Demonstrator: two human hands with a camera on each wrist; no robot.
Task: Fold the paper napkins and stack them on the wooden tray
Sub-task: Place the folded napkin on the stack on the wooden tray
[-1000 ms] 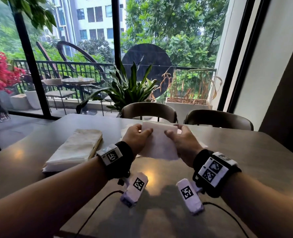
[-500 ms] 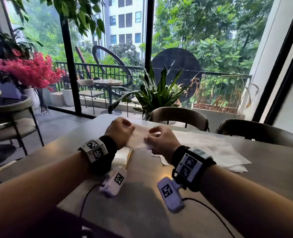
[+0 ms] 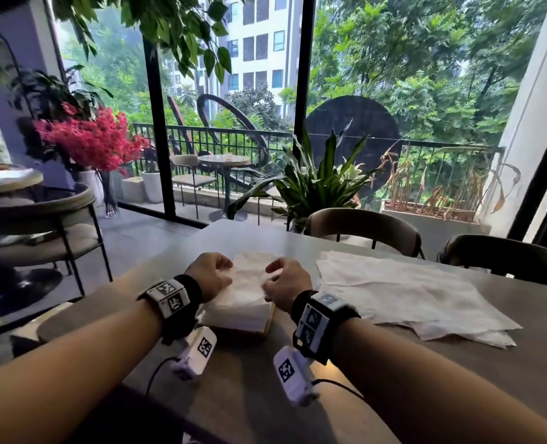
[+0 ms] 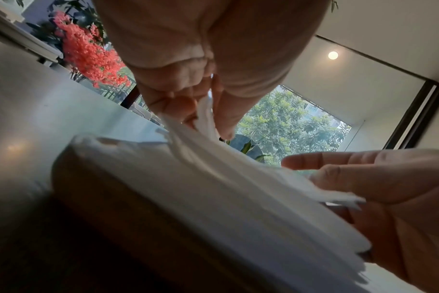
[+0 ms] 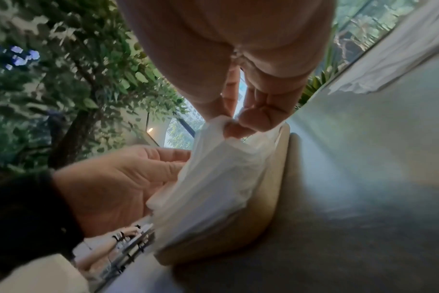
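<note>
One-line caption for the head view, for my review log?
Both hands, left hand and right hand, lower a folded napkin onto the napkin stack; unfolded napkins lie alongside.

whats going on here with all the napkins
A person is folding paper napkins at a table. Both hands hold one folded napkin over the stack on the wooden tray: the left hand pinches its left edge, the right hand its right edge. A pile of unfolded napkins lies to the right, still to be folded.
</note>
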